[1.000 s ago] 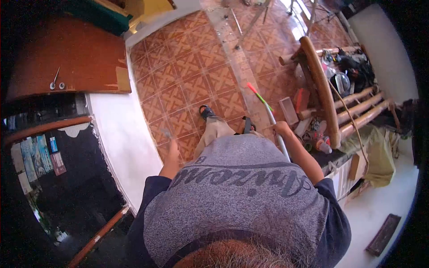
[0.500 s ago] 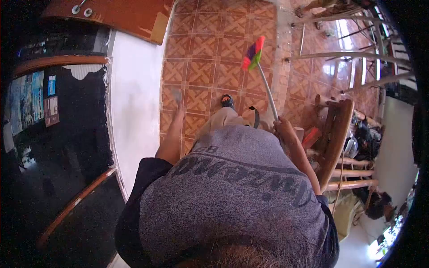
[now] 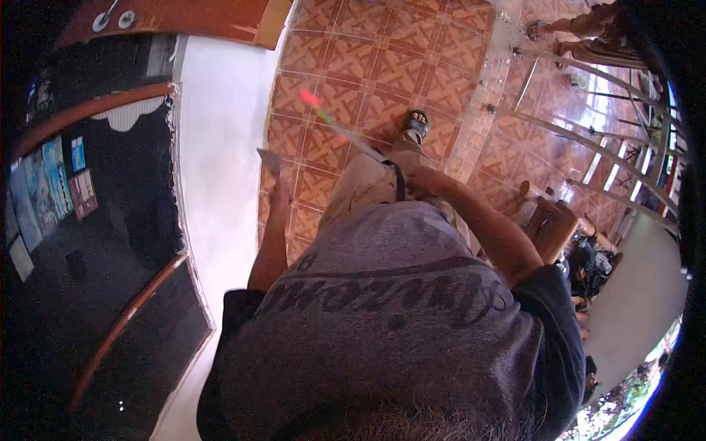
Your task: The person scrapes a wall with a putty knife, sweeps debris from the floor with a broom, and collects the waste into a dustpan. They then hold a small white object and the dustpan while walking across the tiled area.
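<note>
My right hand is in front of my trousers, closed round the pale handle of a broom. The broom's red and green head is smeared by motion, over the tiles to the front left. A dark strap hangs at my waist beside that hand. My left hand is low at my left side, near the white wall. It grips a small flat grey blade-like piece, whose exact kind I cannot make out. My sandalled foot is forward on the floor.
Patterned brown tiles cover the floor ahead. A white wall edge and dark glossy panel run along the left. On the right are metal rails and a wooden piece of furniture. Another person's legs show at top right.
The broom head has swung from the right across to the left, and my right hand has moved in toward my waist. My foot has stepped forward and right.
</note>
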The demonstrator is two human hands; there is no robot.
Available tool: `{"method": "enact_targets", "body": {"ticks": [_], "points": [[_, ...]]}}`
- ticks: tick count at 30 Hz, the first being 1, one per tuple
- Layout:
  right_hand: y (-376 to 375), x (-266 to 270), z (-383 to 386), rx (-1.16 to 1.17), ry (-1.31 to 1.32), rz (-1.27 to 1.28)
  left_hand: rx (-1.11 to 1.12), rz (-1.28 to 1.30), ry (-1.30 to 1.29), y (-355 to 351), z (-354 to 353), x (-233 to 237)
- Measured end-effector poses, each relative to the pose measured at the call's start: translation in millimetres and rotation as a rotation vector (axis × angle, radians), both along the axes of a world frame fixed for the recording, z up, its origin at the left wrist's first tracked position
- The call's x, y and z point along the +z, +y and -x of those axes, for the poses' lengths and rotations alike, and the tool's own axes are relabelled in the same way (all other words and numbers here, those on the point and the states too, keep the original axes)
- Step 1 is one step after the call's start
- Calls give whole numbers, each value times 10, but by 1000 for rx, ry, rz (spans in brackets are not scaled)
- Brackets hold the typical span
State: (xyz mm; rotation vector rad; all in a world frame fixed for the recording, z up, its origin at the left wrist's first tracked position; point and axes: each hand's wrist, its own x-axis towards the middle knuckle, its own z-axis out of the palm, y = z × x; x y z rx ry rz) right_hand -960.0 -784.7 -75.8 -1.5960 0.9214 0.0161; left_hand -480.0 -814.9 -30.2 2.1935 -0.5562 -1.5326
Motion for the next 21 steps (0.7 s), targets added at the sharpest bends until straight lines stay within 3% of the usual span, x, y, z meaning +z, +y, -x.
{"method": "enact_targets", "body": {"ticks": [1,2,3,5,6,7,8,10,11,13,14,15,16,17,18,20,21], "points": [[-137,-82,-198,-29,-73,19,81,1,-14,139,-65,-57],[-574,449,-311,-38,-80,1,74,-17,-23,271,-197,-84],[-960,1156,-594,-175,383,-80,175,-31,107,376,-336,-87],[-1117,386,-815,79,-268,94,296,-65,231,601,-435,-27],[-935,-602,-1163,86,-271,76,340,-64,198,700,-437,14],[-909,-1585,-1416,326,-278,262,380,-58,166,721,-394,61],[-1042,-1692,-1330,327,-283,253,383,-66,161,683,-326,133],[-1336,-1681,-816,-85,-174,-52,231,-230,-153,420,-149,342],[-1399,-1616,-478,-287,-108,-204,229,-237,-147,299,-158,375],[-1310,-1431,388,-923,-623,-715,149,-143,-78,177,-244,357],[-1412,-898,855,-684,-578,-180,174,-115,-123,112,-272,278],[-1313,-1048,1290,-682,-874,-155,169,-59,-78,-17,-226,329],[-1301,-1327,1872,-666,-105,-290,161,1,-32,-175,-154,414],[-1204,-1127,2215,-684,-379,-64,159,2,-23,-318,-148,415],[-1434,9,1903,-1257,-142,-566,190,-1,-2,-428,-153,386],[-1329,-364,2243,-1240,-183,-412,221,-3,33,-479,-217,332],[-1325,-410,2298,-1172,21,-327,170,-6,49,-479,-300,258]]}}
